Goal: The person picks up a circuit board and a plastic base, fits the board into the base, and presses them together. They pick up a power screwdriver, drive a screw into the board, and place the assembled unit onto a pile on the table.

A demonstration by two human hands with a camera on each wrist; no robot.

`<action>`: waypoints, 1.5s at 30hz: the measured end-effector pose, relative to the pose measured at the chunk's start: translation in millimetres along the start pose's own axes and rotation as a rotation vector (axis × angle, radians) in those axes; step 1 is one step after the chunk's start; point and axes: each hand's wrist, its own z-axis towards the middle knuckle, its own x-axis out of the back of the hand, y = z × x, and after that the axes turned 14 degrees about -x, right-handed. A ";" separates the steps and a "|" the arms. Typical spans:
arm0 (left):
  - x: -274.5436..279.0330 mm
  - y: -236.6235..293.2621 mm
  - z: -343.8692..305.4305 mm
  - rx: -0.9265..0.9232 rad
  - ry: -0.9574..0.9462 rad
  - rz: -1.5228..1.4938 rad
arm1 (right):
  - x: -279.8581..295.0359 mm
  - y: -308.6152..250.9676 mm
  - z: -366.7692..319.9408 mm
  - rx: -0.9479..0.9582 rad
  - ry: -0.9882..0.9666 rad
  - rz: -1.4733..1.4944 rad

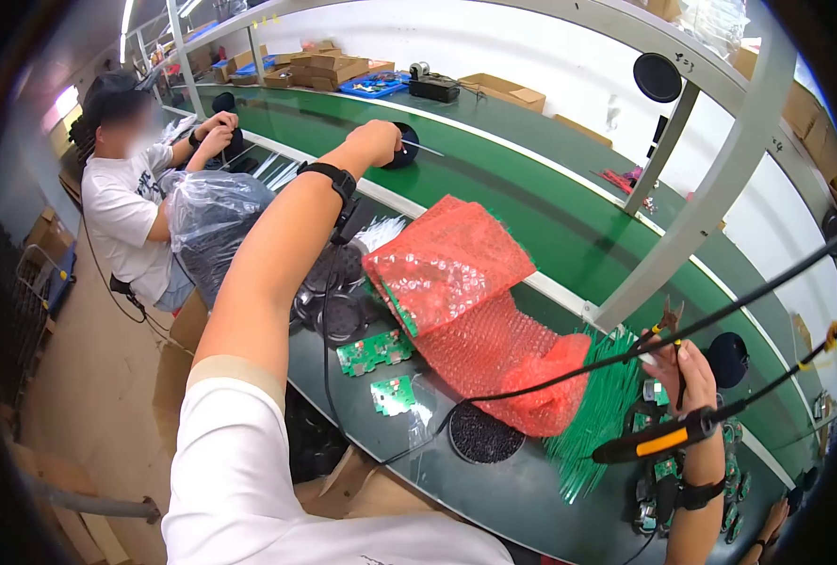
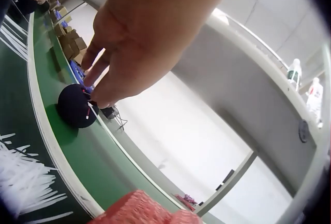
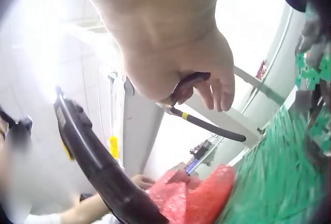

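Observation:
Stretched over the green belt, my left hand (image 1: pixel 375 143) has its fingertips at the edge of a round black piece (image 2: pixel 75 106). Small red and black wires with a white connector show there, and a thin white strip (image 1: pixel 425 147) sticks out beside the hand. Fingers and thumb pinch at the rim; part of it is hidden behind them. On the right, my right hand (image 1: pixel 695 375) holds side cutters (image 1: pixel 668 320) with dark handles and yellow bands, jaws pointing up. In the right wrist view, one handle of the cutters (image 3: pixel 214 129) extends beyond the fingers.
Red bubble wrap (image 1: pixel 475 325) lies between the hands, beside green wires (image 1: pixel 597 395). Green circuit boards (image 1: pixel 376 352) and a dish of black bits (image 1: pixel 486 435) are nearer. A black-and-orange tool (image 1: pixel 658 440) hangs on a cable before the right hand. Another person (image 1: pixel 126 188) works at left.

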 end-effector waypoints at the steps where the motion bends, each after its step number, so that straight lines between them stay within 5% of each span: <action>1: -1.9 -1.0 8.1 -0.009 -0.030 0.042 | -13.5 -3.9 -0.9 -0.014 -0.026 0.066; 6: -18.6 -11.2 40.8 -0.019 -0.127 0.106 | -31.6 6.5 5.5 -0.076 -0.124 0.218; 12: -56.4 -28.0 64.8 -0.060 -0.142 0.087 | -45.2 7.3 1.7 -0.232 -0.041 0.025; 21: -88.3 -28.3 83.2 -0.158 0.083 0.089 | -61.1 -0.7 41.0 -0.160 0.031 -0.277; 27: -79.2 28.2 79.9 -0.284 0.116 -0.207 | -93.0 -9.8 122.5 -0.013 0.053 -0.418; 33: -88.5 54.0 79.0 -0.302 0.099 -0.407 | -139.6 -9.8 225.4 0.207 0.253 -0.874; 37: -85.0 53.4 76.5 -0.338 0.048 -0.553 | -160.2 11.0 289.5 0.269 0.260 -0.936; 43: -84.2 60.4 78.4 -0.311 -0.028 -0.788 | -187.8 22.0 350.3 0.069 0.151 -0.843; 45: -85.8 64.1 81.1 -0.301 -0.066 -0.839 | -185.6 37.6 377.1 0.254 0.172 -0.916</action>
